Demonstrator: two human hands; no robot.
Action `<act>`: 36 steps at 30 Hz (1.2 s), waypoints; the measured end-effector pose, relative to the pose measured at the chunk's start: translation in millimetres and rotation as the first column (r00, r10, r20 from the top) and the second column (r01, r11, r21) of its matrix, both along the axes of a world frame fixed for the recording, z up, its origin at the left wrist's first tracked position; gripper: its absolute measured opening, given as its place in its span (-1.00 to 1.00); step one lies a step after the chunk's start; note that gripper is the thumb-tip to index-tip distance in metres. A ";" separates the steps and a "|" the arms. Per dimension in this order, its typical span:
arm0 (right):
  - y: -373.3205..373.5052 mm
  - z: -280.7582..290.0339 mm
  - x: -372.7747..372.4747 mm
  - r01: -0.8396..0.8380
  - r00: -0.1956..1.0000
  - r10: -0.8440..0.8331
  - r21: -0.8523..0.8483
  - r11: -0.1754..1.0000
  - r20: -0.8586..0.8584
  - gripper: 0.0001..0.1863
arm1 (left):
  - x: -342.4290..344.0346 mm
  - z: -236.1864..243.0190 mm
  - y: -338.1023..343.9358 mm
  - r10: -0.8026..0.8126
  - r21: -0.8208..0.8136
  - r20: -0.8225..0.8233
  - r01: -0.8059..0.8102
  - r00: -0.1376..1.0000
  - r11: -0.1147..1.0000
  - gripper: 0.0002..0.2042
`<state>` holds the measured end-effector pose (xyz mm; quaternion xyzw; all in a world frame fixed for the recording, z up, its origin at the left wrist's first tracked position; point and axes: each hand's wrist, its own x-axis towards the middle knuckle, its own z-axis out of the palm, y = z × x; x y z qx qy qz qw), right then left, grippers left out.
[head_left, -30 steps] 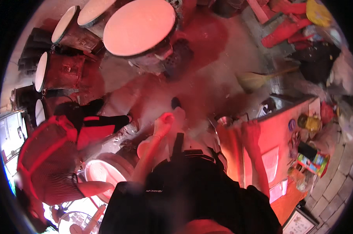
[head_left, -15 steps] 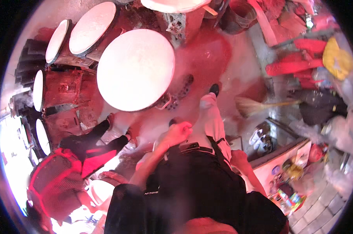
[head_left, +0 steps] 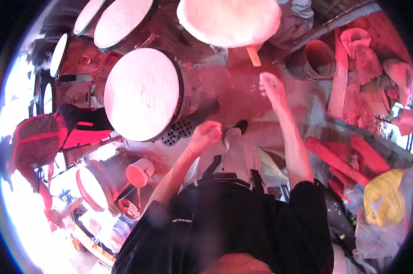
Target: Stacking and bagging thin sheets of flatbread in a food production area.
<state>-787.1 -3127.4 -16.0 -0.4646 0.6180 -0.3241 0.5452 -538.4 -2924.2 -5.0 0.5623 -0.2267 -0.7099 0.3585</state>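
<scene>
My left hand hangs in front of my body with its fingers curled in, and nothing shows in it. It is nearest to a large round white-topped stand with a dark rim. My right hand reaches forward, its fingers loosely bent and apart, holding nothing I can see. Just beyond it, a flat wooden handle sticks out from under another broad round white top. A visible gap lies between the hand and the handle.
More round white tops stand at the far left. Perforated dark cylinders sit on the floor. A bucket and plank stand right. Another person bends at left beside a pot and red-lit dipper.
My right hand has risen from beside my hip and stretched forward. My body has turned and come closer to the far white top. The left hand stays curled in front of me.
</scene>
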 end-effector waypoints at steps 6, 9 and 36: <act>-96.6 -3.2 20.0 -0.079 0.903 -0.053 0.286 0.955 0.426 -0.68 | -24.0 13.7 -104.4 0.265 0.086 -0.239 -0.251 0.934 0.964 -0.53; -103.3 22.2 37.7 -0.150 0.945 0.048 0.298 0.943 0.324 -0.75 | -20.5 11.7 -162.8 0.354 0.093 -0.471 -0.353 0.808 0.931 -0.39; -267.6 48.8 15.7 -0.059 0.554 -0.381 0.491 0.869 0.740 -0.19 | 44.3 48.4 -341.0 0.544 0.073 -0.675 -0.689 0.498 0.721 -0.38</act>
